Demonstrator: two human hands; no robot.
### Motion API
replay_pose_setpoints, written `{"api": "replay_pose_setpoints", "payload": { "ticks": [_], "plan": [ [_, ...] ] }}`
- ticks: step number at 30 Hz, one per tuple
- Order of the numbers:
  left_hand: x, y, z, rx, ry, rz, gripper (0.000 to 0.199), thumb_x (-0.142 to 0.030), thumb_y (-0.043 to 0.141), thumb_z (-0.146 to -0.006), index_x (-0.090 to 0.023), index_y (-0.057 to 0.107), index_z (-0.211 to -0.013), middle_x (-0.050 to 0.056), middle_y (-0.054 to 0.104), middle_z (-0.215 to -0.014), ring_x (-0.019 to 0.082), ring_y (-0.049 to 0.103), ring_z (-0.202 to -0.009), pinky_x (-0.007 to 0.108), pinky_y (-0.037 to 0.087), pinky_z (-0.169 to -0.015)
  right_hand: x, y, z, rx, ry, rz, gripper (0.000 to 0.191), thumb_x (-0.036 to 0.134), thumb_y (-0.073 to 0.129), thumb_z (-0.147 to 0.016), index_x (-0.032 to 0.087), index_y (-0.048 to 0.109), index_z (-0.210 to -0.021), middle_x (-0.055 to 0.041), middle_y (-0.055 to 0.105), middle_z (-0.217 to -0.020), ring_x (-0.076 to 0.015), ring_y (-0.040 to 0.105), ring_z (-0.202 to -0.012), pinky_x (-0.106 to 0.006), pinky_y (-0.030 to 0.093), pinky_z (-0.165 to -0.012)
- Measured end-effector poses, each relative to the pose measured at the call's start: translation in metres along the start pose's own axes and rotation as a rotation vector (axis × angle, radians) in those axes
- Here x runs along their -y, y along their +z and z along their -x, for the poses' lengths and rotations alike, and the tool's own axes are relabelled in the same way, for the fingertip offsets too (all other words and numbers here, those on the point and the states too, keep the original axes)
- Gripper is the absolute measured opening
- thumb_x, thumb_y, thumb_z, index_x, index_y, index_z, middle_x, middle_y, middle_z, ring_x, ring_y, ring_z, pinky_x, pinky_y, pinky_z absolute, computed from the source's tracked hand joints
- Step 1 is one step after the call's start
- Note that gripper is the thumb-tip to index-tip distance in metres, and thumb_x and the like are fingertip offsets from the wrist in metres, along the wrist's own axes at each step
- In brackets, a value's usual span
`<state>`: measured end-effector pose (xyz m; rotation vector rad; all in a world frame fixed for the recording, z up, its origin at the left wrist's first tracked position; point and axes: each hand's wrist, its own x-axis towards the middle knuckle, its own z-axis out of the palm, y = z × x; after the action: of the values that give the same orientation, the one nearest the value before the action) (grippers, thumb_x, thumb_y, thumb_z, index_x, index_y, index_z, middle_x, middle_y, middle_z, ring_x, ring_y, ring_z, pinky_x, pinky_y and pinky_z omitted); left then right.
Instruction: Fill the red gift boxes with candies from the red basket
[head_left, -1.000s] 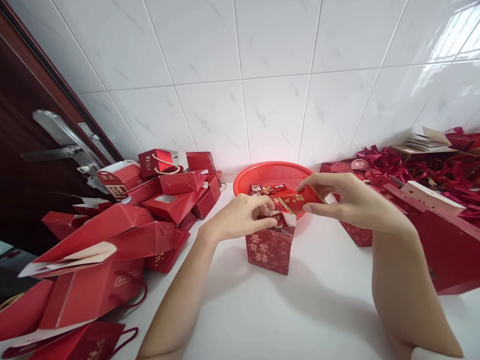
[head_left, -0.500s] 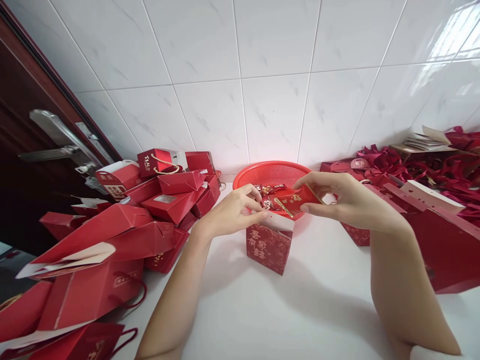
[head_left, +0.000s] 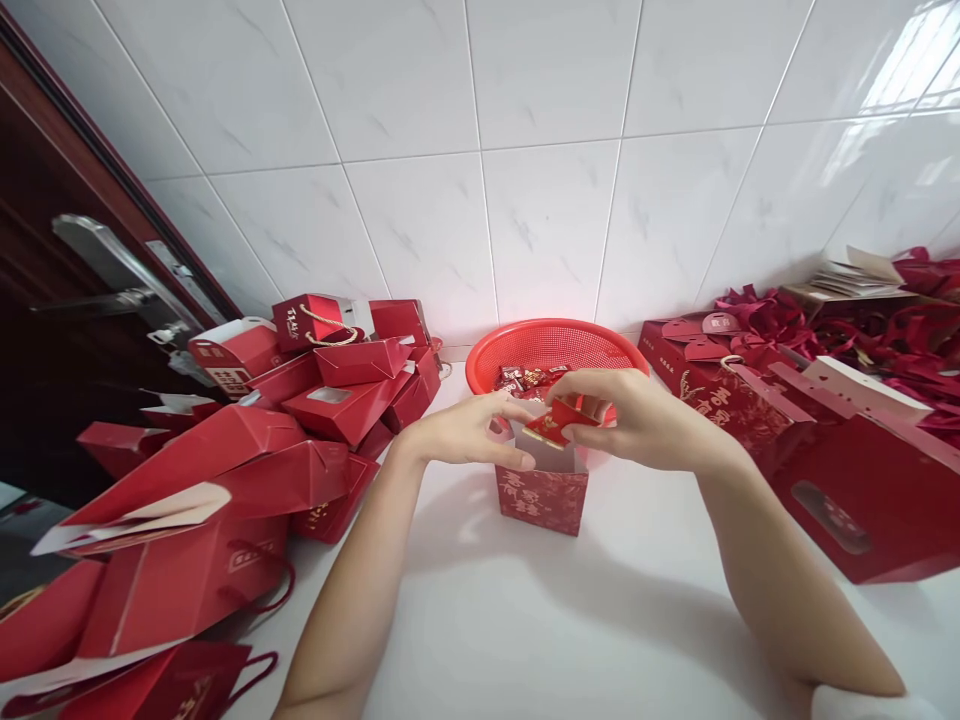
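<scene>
Left hand [head_left: 476, 428] grips a red box [head_left: 544, 500] by its rim, apparently steadying it; right hand [head_left: 637, 415] pinches a packet [head_left: 553, 424] above.

Packets [head_left: 517, 379] in a basket [head_left: 555, 345] behind the box [head_left: 543, 502], other boxes [head_left: 349, 412] left and right

The middle red box [head_left: 543, 500] bears pale Chinese characters, including 家 and 有.
</scene>
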<state>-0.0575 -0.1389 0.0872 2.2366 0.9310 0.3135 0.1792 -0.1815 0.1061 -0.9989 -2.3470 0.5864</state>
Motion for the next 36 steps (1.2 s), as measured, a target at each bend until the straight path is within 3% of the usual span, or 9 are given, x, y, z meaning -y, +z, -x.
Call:
{"api": "replay_pose_setpoints", "payload": {
  "ticks": [4,11,15,18,22,25,29,32,36],
  "plan": [
    [0.003,0.000,-0.001,0.019,-0.037,0.025,0.052,-0.043,0.081,-0.073,-0.027,0.072,-0.121,0.008,0.063,-0.129,0.025,0.062,-0.115,0.034,0.053,-0.090,-0.002,0.006,-0.004,0.079,-0.018,0.030,0.020,0.017,0.060,-0.085,0.020,0.070,-0.101,-0.0044,0.073,-0.094,-0.0179,0.066,-0.080,-0.027,0.048,-0.065],
    [0.007,0.002,-0.004,-0.022,-0.009,0.033,0.041,-0.051,0.063,-0.089,-0.026,0.071,-0.121,0.009,0.065,-0.133,0.024,0.063,-0.118,0.033,0.053,-0.091,-0.015,-0.013,0.006,-0.189,0.147,0.015,0.039,0.050,0.062,-0.089,0.020,0.068,-0.114,-0.0080,0.074,-0.103,-0.0234,0.069,-0.088,-0.035,0.054,-0.074],
    [0.010,0.003,-0.008,-0.027,0.051,-0.011,0.041,-0.043,0.072,-0.083,-0.024,0.072,-0.119,0.008,0.072,-0.121,0.025,0.066,-0.114,0.034,0.054,-0.093,-0.026,-0.017,0.007,-0.079,0.244,0.109,0.062,0.058,0.068,-0.082,0.022,0.058,-0.132,-0.0090,0.072,-0.107,-0.0263,0.068,-0.095,-0.037,0.054,-0.076],
    [0.010,0.006,-0.011,-0.080,0.076,-0.040,0.036,-0.031,0.069,-0.085,-0.022,0.071,-0.120,0.007,0.073,-0.121,0.023,0.068,-0.107,0.035,0.054,-0.092,-0.032,-0.014,0.003,0.058,0.257,0.132,0.065,0.054,0.067,-0.083,0.021,0.054,-0.137,-0.0080,0.071,-0.098,-0.0250,0.067,-0.088,-0.035,0.051,-0.070],
    [0.008,0.011,-0.014,-0.248,0.114,-0.046,0.054,-0.025,0.066,-0.085,-0.027,0.058,-0.139,0.007,0.064,-0.137,0.019,0.067,-0.093,0.034,0.057,-0.084,-0.034,-0.013,-0.002,0.082,0.241,0.160,0.037,0.035,0.065,-0.084,0.018,0.065,-0.117,-0.0053,0.070,-0.087,-0.0199,0.063,-0.074,-0.029,0.044,-0.061],
    [0.008,0.012,-0.014,-0.429,0.136,-0.011,0.051,-0.025,0.066,-0.084,-0.025,0.061,-0.135,0.006,0.069,-0.123,0.016,0.064,-0.085,0.033,0.059,-0.080,-0.033,-0.016,-0.001,0.042,0.199,0.128,0.020,0.037,0.065,-0.085,0.018,0.067,-0.092,-0.0018,0.066,-0.075,-0.0159,0.056,-0.065,-0.027,0.037,-0.056],
    [0.008,0.010,-0.014,-0.590,0.190,0.127,0.035,-0.035,0.071,-0.082,-0.021,0.070,-0.114,0.004,0.071,-0.101,0.017,0.065,-0.085,0.029,0.059,-0.073,-0.029,-0.021,0.002,-0.113,0.092,-0.029,0.046,0.058,0.056,-0.092,0.018,0.059,-0.069,0.0021,0.051,-0.063,-0.0110,0.042,-0.057,-0.026,0.028,-0.053],
    [0.004,0.011,-0.015,-0.655,0.260,0.230,0.022,-0.036,0.074,-0.080,-0.019,0.072,-0.094,0.003,0.071,-0.091,0.018,0.066,-0.085,0.029,0.059,-0.072,-0.028,-0.022,0.004,-0.261,0.076,-0.121,0.052,0.061,0.050,-0.095,0.017,0.059,-0.067,0.0027,0.044,-0.060,-0.0103,0.037,-0.057,-0.026,0.027,-0.053],
    [-0.005,0.016,-0.015,-0.728,0.346,0.247,0.012,-0.029,0.073,-0.081,-0.018,0.070,-0.078,0.003,0.070,-0.081,0.017,0.065,-0.080,0.028,0.058,-0.069,-0.026,-0.022,0.005,-0.197,0.077,-0.128,0.042,0.054,0.057,-0.093,0.016,0.066,-0.076,0.0016,0.050,-0.065,-0.0113,0.042,-0.061,-0.026,0.032,-0.056]
  ]
}}
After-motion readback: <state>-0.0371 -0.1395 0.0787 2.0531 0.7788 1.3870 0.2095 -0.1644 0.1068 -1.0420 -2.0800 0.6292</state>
